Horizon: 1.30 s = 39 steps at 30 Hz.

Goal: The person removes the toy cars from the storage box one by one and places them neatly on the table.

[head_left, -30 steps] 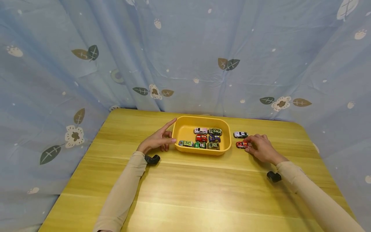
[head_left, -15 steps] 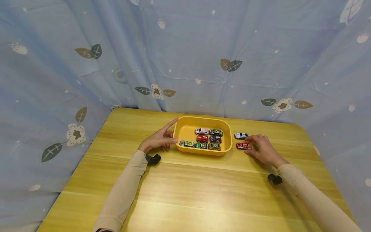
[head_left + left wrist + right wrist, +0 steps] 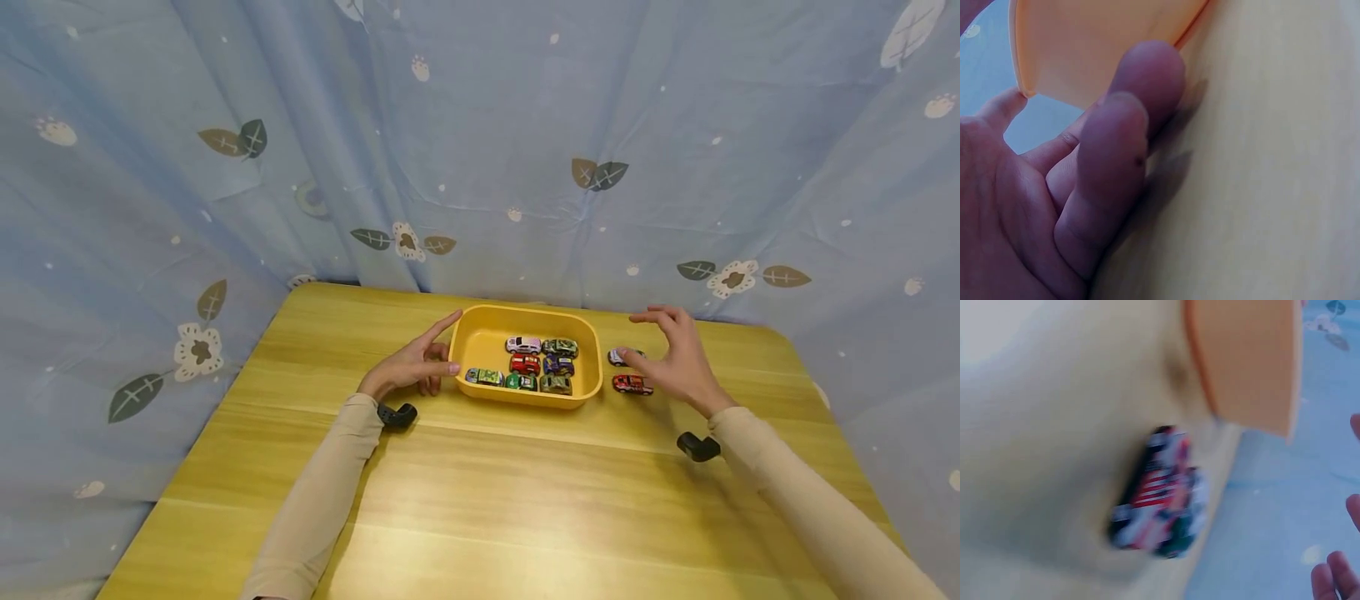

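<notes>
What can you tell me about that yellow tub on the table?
The yellow tub is a shallow, open-topped oblong with rounded corners and a slim rim; it looks like smooth plastic. It stands upright on the wood-look table, near the blue patterned cloth. Seven toy cars lie inside, leaving its far-left floor bare. The left hand touches its left end with thumb and index finger.

In the head view, the right hand [image 3: 681, 362] hides part of the white car [image 3: 616, 357] from us. From the right wrist, we see the red car [image 3: 1150, 500] blurred (its markings unreadable). From the left, the top edge cuts off the yellow box [image 3: 1079, 47].
</notes>
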Available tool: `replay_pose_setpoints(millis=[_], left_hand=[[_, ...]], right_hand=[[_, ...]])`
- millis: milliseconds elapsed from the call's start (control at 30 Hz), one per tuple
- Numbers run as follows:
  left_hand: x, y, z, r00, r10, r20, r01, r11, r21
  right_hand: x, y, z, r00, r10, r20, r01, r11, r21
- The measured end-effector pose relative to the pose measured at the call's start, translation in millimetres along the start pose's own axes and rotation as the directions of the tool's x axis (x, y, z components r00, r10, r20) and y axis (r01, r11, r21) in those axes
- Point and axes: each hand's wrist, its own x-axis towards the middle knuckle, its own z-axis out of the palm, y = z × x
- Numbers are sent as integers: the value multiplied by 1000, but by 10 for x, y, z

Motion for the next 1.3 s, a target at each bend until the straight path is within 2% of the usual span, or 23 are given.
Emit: replay_pose_setpoints(millis=[67,200,367,500,700,933,1300], left_hand=[[-12,1,-7,1000,0,-3,0,1000,-4],[-15,10,-5,1000,7,-7,-7,1000,-7],[-11,8,16,1000,11,-2,-11,1000,-18],[-23,2,27,1000,8,-3,-8,1000,-14],[-27,4,28,1000,2,-15,-2,1000,7],[10,-7,25,1000,-8,-13,8,1000,8],[-15,4,29,1000,-19,-13,19,1000,-17]], right_hand=[[97,-97,-8,1000,5,27,-5,1000,0],[291,-269,12,990,5,141,-3,1000,-14],[488,-436,148,957,-29,288,38,999,-28],[635,-554,318,926,-93,365,105,994,-13],[816,-765,604,898,-194,395,216,976,-12],[910,-900,893,869,-244,430,270,963,0],[937,-1025,1064,806,-293,514,373,926,-57]])
